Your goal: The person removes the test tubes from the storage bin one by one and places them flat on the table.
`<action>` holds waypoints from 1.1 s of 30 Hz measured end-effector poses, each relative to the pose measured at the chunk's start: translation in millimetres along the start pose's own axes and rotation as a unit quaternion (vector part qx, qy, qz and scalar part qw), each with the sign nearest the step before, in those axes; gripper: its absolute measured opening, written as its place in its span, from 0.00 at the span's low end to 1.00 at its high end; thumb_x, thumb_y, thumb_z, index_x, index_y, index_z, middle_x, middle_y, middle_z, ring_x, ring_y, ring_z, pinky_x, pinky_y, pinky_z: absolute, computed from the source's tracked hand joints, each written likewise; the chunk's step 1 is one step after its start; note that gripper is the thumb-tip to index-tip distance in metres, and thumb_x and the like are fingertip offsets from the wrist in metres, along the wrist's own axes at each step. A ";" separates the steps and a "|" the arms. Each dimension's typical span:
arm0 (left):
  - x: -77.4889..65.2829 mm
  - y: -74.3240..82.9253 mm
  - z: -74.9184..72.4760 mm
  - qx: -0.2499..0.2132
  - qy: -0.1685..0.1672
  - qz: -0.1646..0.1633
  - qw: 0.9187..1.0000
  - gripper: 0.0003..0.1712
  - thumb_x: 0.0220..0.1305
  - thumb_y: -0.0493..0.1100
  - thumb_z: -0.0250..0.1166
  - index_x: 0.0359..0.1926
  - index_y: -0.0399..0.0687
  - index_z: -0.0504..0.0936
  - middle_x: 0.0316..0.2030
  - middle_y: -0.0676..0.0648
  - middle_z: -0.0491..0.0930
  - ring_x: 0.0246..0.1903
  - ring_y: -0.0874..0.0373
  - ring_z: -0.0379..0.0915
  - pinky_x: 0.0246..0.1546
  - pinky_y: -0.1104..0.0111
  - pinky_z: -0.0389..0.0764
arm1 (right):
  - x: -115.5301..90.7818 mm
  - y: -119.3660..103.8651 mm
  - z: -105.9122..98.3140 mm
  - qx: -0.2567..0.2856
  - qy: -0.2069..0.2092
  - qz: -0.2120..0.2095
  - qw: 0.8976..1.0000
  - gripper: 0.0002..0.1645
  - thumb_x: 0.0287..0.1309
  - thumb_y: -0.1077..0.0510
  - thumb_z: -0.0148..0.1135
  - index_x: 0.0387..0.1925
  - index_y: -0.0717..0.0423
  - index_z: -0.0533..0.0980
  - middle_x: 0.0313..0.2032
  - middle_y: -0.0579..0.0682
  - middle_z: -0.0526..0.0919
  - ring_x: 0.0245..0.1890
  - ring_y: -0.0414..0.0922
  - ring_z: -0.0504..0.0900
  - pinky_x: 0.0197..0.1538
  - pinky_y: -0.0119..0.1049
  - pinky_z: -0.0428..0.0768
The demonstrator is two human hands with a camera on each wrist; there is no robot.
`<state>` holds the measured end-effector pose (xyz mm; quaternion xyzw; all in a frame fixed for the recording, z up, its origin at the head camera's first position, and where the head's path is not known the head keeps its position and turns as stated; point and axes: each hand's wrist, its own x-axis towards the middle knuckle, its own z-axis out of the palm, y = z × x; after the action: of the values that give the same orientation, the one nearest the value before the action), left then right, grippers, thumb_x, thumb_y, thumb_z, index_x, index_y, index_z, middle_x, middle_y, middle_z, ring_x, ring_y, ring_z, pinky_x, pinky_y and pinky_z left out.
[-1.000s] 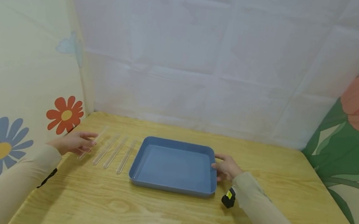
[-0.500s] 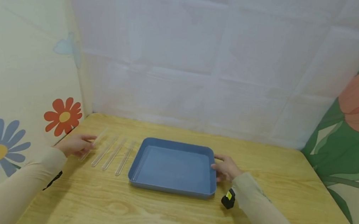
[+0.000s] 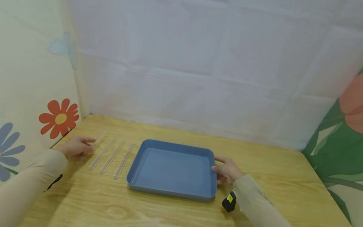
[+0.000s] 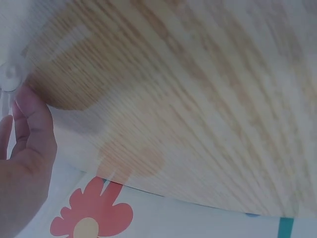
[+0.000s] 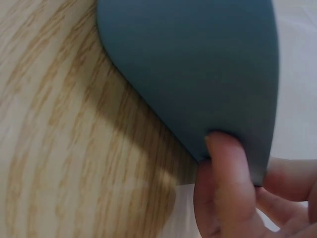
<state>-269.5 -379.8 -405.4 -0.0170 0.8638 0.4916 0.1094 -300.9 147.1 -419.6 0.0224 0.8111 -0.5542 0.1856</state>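
Observation:
In the head view, my left hand (image 3: 76, 147) is at the leftmost clear test tube (image 3: 100, 137), its fingers about the tube and partly covering it. The left wrist view shows that hand (image 4: 29, 148) at the left edge, with curled fingers at the clear tube's rounded end (image 4: 10, 79). More tubes (image 3: 111, 156) lie side by side on the table between this hand and a blue rectangular tray (image 3: 169, 193). A clear tube (image 3: 137, 169) seems to lie along the tray's left inner wall. My right hand (image 3: 227, 171) grips the tray's right side, fingers against its outer wall.
The wood-grain table (image 3: 111, 212) holds the tray and tubes. A white cloth wall (image 3: 188, 74) stands along its back edge. Flower-printed sheets, with a red flower (image 3: 60, 119) on the left one, close both sides.
The view has shifted slightly, so the tray and tubes appear a little further left. My left hand stays at the leftmost tube and covers more of its lower end. The right hand keeps its hold.

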 end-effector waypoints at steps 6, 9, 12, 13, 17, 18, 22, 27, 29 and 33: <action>2.5 -2.8 -0.9 0.022 0.015 -0.002 1.000 0.36 0.67 0.30 0.53 0.67 0.15 0.47 0.32 0.46 0.78 0.13 0.65 0.61 0.16 0.70 0.70 | -0.7 -1.3 -0.2 -0.002 -0.002 -0.004 1.000 0.34 0.68 0.68 0.53 0.72 0.60 0.58 0.35 0.59 0.83 0.20 0.43 0.76 0.20 0.34 0.77; 1.1 0.7 2.3 0.034 0.022 0.003 0.999 0.36 0.65 0.30 0.54 0.67 0.14 0.47 0.25 0.50 0.75 0.13 0.65 0.60 0.16 0.71 0.67 | -0.5 -2.1 -0.1 -0.002 0.002 -0.003 1.000 0.34 0.67 0.67 0.53 0.72 0.59 0.59 0.34 0.58 0.83 0.20 0.43 0.76 0.19 0.34 0.77; -0.2 3.6 6.5 0.040 0.024 0.005 0.999 0.36 0.65 0.30 0.53 0.66 0.14 0.48 0.19 0.52 0.72 0.11 0.65 0.57 0.14 0.72 0.64 | -0.4 -1.7 0.2 -0.002 0.001 -0.002 1.000 0.34 0.67 0.67 0.54 0.72 0.60 0.59 0.34 0.58 0.84 0.21 0.44 0.78 0.20 0.34 0.77; -0.1 4.0 7.9 0.041 0.024 0.007 0.999 0.36 0.64 0.30 0.53 0.66 0.13 0.48 0.17 0.52 0.71 0.10 0.66 0.56 0.14 0.72 0.64 | -0.4 -1.6 0.3 0.000 0.001 0.000 1.000 0.34 0.67 0.67 0.54 0.72 0.60 0.59 0.34 0.58 0.84 0.21 0.44 0.78 0.20 0.35 0.77; 2.1 3.0 10.9 0.044 0.024 0.013 0.999 0.36 0.62 0.28 0.54 0.65 0.11 0.48 0.20 0.51 0.71 0.09 0.67 0.55 0.13 0.73 0.63 | -0.1 -0.5 -0.3 0.000 0.000 0.002 1.000 0.34 0.67 0.67 0.54 0.72 0.60 0.58 0.34 0.58 0.84 0.22 0.44 0.79 0.20 0.35 0.77; 2.9 2.3 11.1 0.045 0.024 0.015 0.999 0.36 0.62 0.28 0.54 0.64 0.11 0.48 0.21 0.51 0.72 0.09 0.67 0.55 0.13 0.73 0.63 | -0.2 -0.3 -0.3 0.000 0.001 0.003 1.000 0.34 0.67 0.67 0.54 0.72 0.60 0.58 0.34 0.58 0.84 0.22 0.44 0.79 0.20 0.35 0.78; 5.5 -0.2 10.6 0.056 0.023 0.013 0.998 0.37 0.61 0.29 0.55 0.64 0.10 0.48 0.18 0.52 0.70 0.10 0.67 0.55 0.13 0.74 0.63 | 0.0 0.2 -0.4 -0.004 0.003 0.003 1.000 0.34 0.67 0.67 0.54 0.72 0.60 0.58 0.36 0.58 0.84 0.23 0.44 0.79 0.20 0.34 0.78; 3.3 -2.6 6.6 0.066 0.016 0.010 0.998 0.39 0.64 0.32 0.55 0.63 0.08 0.45 0.11 0.55 0.61 0.09 0.67 0.53 0.14 0.73 0.62 | -0.1 -0.2 0.3 -0.006 0.006 0.002 1.000 0.33 0.67 0.67 0.54 0.72 0.60 0.59 0.37 0.59 0.84 0.23 0.45 0.79 0.20 0.35 0.78; 2.4 -5.3 4.5 0.059 0.013 0.010 0.998 0.40 0.64 0.33 0.55 0.64 0.08 0.43 0.11 0.56 0.60 0.10 0.67 0.52 0.14 0.73 0.63 | 0.0 -0.4 0.5 -0.007 0.007 0.002 1.000 0.33 0.67 0.67 0.54 0.72 0.60 0.59 0.37 0.59 0.84 0.23 0.45 0.79 0.20 0.35 0.78; 0.4 -7.4 0.7 0.045 0.006 -0.006 0.999 0.40 0.69 0.35 0.52 0.65 0.11 0.40 0.12 0.55 0.60 0.12 0.66 0.54 0.17 0.73 0.64 | 0.3 0.5 0.2 -0.008 0.004 0.000 1.000 0.33 0.67 0.67 0.54 0.72 0.60 0.59 0.38 0.59 0.84 0.23 0.45 0.79 0.20 0.35 0.78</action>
<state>-268.7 -383.1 -412.0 -0.0200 0.8856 0.4514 0.1074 -301.0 147.0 -420.1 0.0233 0.8161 -0.5478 0.1825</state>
